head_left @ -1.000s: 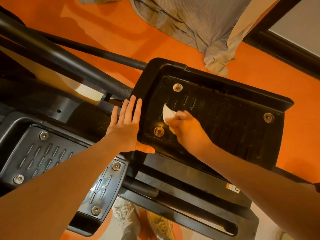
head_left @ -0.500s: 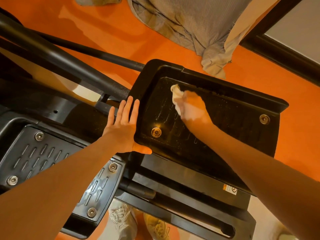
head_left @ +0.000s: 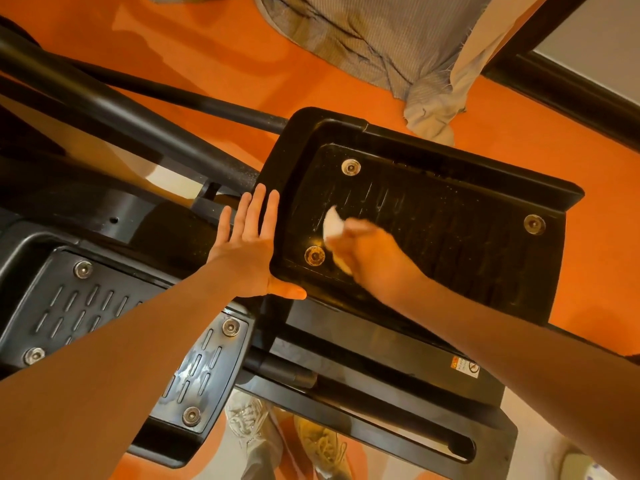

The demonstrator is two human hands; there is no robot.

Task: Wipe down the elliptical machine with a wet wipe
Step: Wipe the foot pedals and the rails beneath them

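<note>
Elliptical machine's right pedal [head_left: 450, 244] fills centre frame; right hand [head_left: 372, 261] pinches a wet wipe [head_left: 333, 224] against its tread, at 9 o'clock left hand [head_left: 251, 247] lies flat, fingers straight, bracing its edge.

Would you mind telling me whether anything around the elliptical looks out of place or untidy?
Yes: a crumpled striped cloth lies loose on the orange floor beyond the right pedal, its frayed end bunched near the pedal's far rim. The pedal looks dusty and streaked where the wipe has not reached.
</note>
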